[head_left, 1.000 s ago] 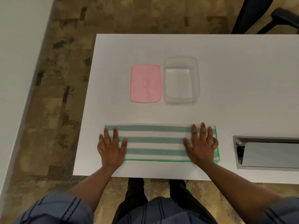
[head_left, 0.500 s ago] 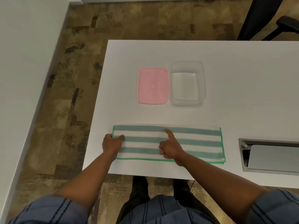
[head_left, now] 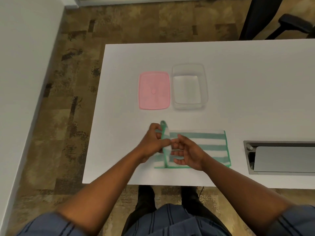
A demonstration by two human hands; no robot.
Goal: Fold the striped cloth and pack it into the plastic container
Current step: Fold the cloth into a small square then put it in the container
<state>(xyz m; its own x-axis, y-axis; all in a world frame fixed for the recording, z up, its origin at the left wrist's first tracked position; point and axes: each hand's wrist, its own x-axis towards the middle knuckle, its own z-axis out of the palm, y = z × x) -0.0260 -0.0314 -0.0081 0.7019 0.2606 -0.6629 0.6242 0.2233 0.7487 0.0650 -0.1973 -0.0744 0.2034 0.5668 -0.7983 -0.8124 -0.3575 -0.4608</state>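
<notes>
The striped cloth (head_left: 202, 147) lies near the front edge of the white table (head_left: 238, 82), its left end lifted and pinched in the left hand (head_left: 153, 142), while the right hand (head_left: 189, 154) rests on the cloth just beside it, fingers loosely curled and holding nothing. Farther back, well apart from the cloth, the clear plastic container (head_left: 189, 86) stands with nothing in it, and the pink lid (head_left: 154, 90) lies flat just beside it on the left.
</notes>
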